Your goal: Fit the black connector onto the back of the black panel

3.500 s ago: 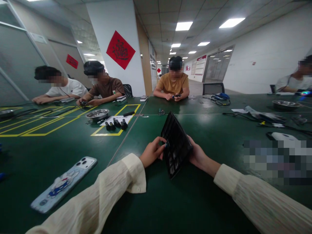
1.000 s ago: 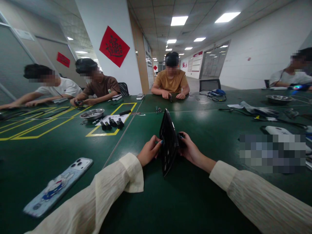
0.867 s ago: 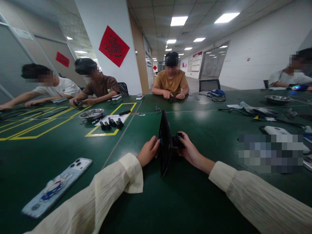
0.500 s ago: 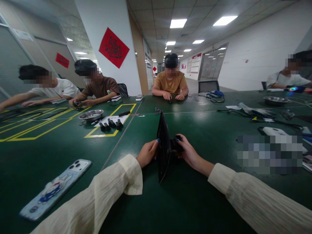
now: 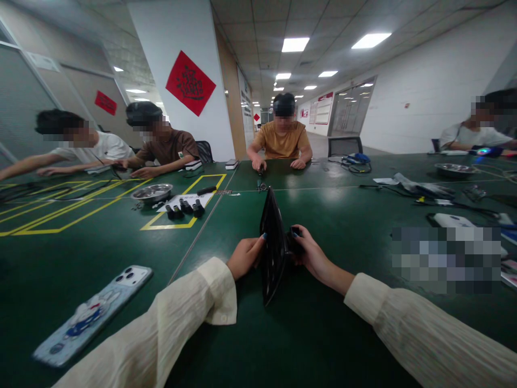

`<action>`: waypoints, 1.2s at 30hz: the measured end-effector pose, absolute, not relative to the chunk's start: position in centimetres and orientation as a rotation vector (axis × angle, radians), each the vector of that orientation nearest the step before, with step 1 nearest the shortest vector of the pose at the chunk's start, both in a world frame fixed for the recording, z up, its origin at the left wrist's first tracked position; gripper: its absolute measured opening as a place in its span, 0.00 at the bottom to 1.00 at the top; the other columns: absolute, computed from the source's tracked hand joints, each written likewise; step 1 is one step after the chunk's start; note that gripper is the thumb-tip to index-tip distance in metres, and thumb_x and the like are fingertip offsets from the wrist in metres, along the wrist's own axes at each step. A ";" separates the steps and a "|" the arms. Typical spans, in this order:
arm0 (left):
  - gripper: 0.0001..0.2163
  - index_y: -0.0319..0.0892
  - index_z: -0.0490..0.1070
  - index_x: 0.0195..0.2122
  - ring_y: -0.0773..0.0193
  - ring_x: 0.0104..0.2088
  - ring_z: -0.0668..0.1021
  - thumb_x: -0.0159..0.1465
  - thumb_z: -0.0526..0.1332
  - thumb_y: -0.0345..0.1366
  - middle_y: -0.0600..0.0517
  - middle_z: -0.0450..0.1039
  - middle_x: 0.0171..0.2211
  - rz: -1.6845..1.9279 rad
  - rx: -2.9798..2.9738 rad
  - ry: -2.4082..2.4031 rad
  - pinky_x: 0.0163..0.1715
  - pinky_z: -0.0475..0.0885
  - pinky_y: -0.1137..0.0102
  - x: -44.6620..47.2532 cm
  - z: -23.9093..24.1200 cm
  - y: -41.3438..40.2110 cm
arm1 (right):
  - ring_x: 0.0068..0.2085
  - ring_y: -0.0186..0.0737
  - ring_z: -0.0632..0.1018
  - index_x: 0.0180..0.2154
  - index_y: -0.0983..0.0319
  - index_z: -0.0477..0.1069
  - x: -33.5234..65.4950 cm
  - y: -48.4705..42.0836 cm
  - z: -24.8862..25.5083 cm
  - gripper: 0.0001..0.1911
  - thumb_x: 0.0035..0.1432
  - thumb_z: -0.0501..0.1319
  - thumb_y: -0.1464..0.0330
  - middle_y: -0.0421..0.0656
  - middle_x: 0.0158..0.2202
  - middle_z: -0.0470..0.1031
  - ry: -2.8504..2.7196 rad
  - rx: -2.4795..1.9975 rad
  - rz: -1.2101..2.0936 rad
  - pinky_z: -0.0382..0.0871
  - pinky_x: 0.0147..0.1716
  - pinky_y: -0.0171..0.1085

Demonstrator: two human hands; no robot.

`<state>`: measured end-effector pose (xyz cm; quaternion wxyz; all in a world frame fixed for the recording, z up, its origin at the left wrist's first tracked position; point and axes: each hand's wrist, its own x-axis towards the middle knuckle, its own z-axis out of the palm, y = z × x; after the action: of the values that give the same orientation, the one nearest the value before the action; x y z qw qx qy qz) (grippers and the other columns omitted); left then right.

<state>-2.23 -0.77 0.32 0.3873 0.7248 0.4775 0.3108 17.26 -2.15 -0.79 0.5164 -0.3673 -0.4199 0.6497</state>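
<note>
Between my hands a thin black panel [image 5: 271, 248] stands on edge, its flat side turned partly toward me; its exact kind I cannot make out. My left hand [image 5: 246, 256] grips the panel's left side, thumb laid on its face and fingers behind. My right hand [image 5: 309, 248] is closed around a small dark block-like part [image 5: 294, 241] at the panel's right side. The block seems to touch the panel, though whether it is joined to it I cannot tell. Both hands are just above the green table [image 5: 323, 334].
A phone in a light blue case [image 5: 95, 315] lies at left. Beyond are several black cylindrical parts [image 5: 183, 209], a metal bowl [image 5: 152, 193] and yellow tape outlines. Cables and a white device [image 5: 452, 221] lie at right. A person [image 5: 283, 137] sits opposite; others sit left and right.
The panel has turned slightly, showing more of its face to me, while my hands stay almost in place. The person opposite has shifted a hand and a small dark object toward the left.
</note>
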 end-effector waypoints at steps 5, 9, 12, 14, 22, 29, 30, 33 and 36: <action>0.23 0.41 0.59 0.18 0.69 0.15 0.64 0.62 0.45 0.52 0.56 0.59 0.12 0.821 1.854 1.178 0.18 0.57 0.74 -2.3 0.5 -0.9 | 0.19 0.31 0.69 0.46 0.53 0.55 17.3 -2.2 -0.9 0.21 0.50 0.58 0.60 0.36 0.28 0.68 -1.006 -0.884 1.551 0.57 0.12 0.28; 0.25 0.41 0.58 0.15 0.70 0.13 0.63 0.62 0.44 0.51 0.55 0.59 0.10 0.773 1.846 1.180 0.18 0.57 0.74 -2.3 0.6 -0.9 | 0.18 0.31 0.68 0.45 0.54 0.56 17.3 -2.1 -1.0 0.21 0.50 0.58 0.60 0.35 0.27 0.68 -1.009 -0.875 1.546 0.56 0.12 0.28; 0.27 0.41 0.58 0.13 0.70 0.13 0.62 0.62 0.43 0.55 0.55 0.58 0.09 0.751 1.840 1.197 0.17 0.56 0.74 -2.3 0.5 -0.8 | 0.18 0.30 0.68 0.45 0.54 0.56 17.3 -2.1 -1.0 0.20 0.50 0.58 0.60 0.35 0.27 0.68 -1.013 -0.857 1.553 0.56 0.12 0.28; 0.28 0.41 0.58 0.13 0.70 0.13 0.62 0.61 0.43 0.56 0.55 0.58 0.09 0.756 1.845 1.208 0.17 0.56 0.74 -2.3 0.5 -0.8 | 0.19 0.30 0.69 0.45 0.54 0.56 17.4 -2.1 -0.9 0.20 0.51 0.58 0.60 0.35 0.28 0.68 -1.012 -0.859 1.552 0.56 0.12 0.28; 0.29 0.41 0.58 0.13 0.70 0.13 0.62 0.61 0.42 0.57 0.55 0.57 0.09 0.754 1.897 1.297 0.16 0.55 0.74 -2.1 0.7 -1.1 | 0.20 0.31 0.70 0.45 0.54 0.55 17.4 -2.2 -0.6 0.20 0.51 0.58 0.59 0.36 0.29 0.69 -1.004 -0.860 1.561 0.57 0.14 0.29; 0.21 0.41 0.64 0.23 0.67 0.18 0.68 0.63 0.46 0.52 0.55 0.64 0.16 0.835 1.974 1.393 0.19 0.57 0.74 -1.9 0.8 -1.2 | 0.18 0.31 0.68 0.46 0.54 0.54 17.3 -2.2 -0.6 0.23 0.50 0.58 0.59 0.35 0.25 0.68 -1.007 -0.907 1.515 0.54 0.13 0.28; 0.19 0.42 0.63 0.24 0.66 0.20 0.68 0.63 0.47 0.50 0.56 0.65 0.17 0.851 1.999 1.392 0.20 0.57 0.74 -1.9 0.9 -1.2 | 0.18 0.31 0.68 0.47 0.54 0.54 17.2 -2.3 -0.6 0.22 0.50 0.58 0.59 0.35 0.25 0.68 -1.013 -0.907 1.514 0.54 0.13 0.28; 0.15 0.43 0.60 0.25 0.66 0.21 0.69 0.64 0.47 0.46 0.56 0.64 0.18 0.878 2.058 1.389 0.23 0.59 0.73 -2.0 1.1 -1.3 | 0.18 0.31 0.68 0.47 0.54 0.54 17.2 -2.4 -0.5 0.22 0.51 0.57 0.59 0.35 0.24 0.68 -1.028 -0.910 1.514 0.54 0.13 0.28; 0.11 0.44 0.60 0.27 0.65 0.23 0.70 0.64 0.47 0.41 0.56 0.64 0.19 0.870 2.091 1.387 0.26 0.60 0.72 -2.1 1.2 -1.4 | 0.18 0.31 0.68 0.47 0.54 0.54 17.2 -2.3 -0.8 0.21 0.51 0.57 0.59 0.35 0.25 0.68 -1.023 -0.902 1.518 0.54 0.13 0.28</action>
<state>-2.10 -1.41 1.18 0.2405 0.7643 0.5069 0.3180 17.22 -2.26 -0.76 0.5232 -0.3766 -0.4275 0.6338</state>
